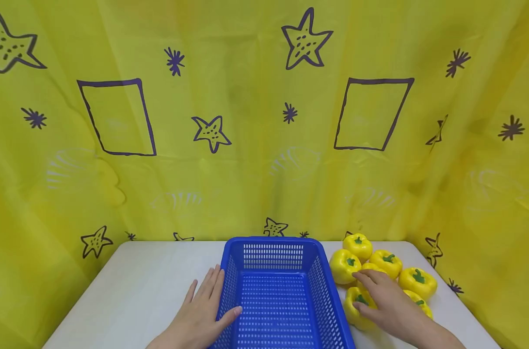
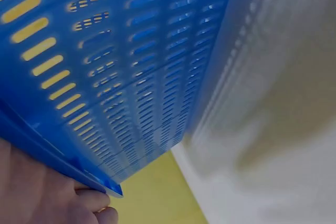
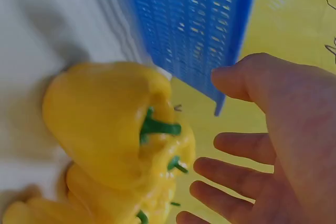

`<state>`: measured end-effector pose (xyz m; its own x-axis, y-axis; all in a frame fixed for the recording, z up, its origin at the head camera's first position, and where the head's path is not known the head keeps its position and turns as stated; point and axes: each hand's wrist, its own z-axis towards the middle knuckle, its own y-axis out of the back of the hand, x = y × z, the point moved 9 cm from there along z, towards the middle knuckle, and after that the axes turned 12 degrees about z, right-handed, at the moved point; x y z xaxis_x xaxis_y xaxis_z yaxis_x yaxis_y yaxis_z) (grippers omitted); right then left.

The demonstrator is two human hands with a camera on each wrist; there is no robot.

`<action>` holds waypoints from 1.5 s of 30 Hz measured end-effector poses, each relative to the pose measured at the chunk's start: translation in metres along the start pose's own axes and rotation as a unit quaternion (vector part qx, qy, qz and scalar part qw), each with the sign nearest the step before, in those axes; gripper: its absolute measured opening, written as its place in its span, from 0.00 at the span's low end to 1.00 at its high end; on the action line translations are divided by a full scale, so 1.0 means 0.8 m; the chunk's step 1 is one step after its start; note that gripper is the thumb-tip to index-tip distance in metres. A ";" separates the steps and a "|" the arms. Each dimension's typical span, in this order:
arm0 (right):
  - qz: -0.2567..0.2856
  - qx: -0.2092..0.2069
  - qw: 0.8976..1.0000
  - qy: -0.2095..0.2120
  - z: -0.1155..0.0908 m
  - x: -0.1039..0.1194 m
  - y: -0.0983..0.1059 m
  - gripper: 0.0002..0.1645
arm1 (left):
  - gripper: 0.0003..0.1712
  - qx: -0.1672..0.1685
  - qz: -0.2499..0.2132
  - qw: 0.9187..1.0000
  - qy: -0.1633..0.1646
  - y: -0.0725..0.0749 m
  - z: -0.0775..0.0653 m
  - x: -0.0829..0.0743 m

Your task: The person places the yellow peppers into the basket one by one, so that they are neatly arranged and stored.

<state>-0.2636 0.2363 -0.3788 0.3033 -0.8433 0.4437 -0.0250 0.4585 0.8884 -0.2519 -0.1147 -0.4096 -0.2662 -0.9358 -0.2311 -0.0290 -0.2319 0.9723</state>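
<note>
A blue plastic basket (image 1: 275,310) with slotted walls and floor stands in the middle of the table, with nothing in it. My left hand (image 1: 199,310) rests along its left rim, fingers straight and thumb reaching over the inner side; the left wrist view shows the fingertips right at the rim (image 2: 63,169). To the right of the basket lies a cluster of yellow bell peppers (image 1: 417,283) with green stems. Above the nearest bell pepper (image 3: 105,119) my right hand (image 1: 391,303) hovers with spread, slightly bent fingers, holding nothing.
The white table (image 1: 159,276) runs back to a yellow curtain (image 1: 255,184) printed with starfish and shells, which also hangs at both sides. Several peppers sit close against each other near the basket's right wall (image 1: 327,286).
</note>
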 end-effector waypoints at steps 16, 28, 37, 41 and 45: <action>-0.024 0.052 0.998 0.035 -0.002 0.001 -0.047 0.35 | 0.55 -0.023 0.017 1.000 -0.003 0.002 -0.008 -0.005; -0.034 0.051 0.994 0.086 -0.001 0.003 -0.042 0.33 | 0.55 -0.004 0.004 1.000 0.001 -0.007 -0.009 -0.005; -0.045 0.016 0.992 0.118 -0.001 0.015 -0.021 0.35 | 0.55 -0.003 0.008 1.000 -0.003 -0.005 -0.008 -0.008; -0.063 0.001 0.989 0.131 0.000 0.023 -0.008 0.33 | 0.54 -0.002 0.011 1.000 0.001 -0.006 -0.008 -0.007; -0.080 -0.004 0.987 0.137 0.000 0.030 0.002 0.29 | 0.54 -0.005 0.015 1.000 0.003 -0.006 -0.009 -0.006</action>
<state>-0.2565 0.2166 -0.3670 0.5484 -0.7987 0.2478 0.0509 0.3276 0.9435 -0.2437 -0.1107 -0.4129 -0.2603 -0.9442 -0.2018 -0.0114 -0.2060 0.9785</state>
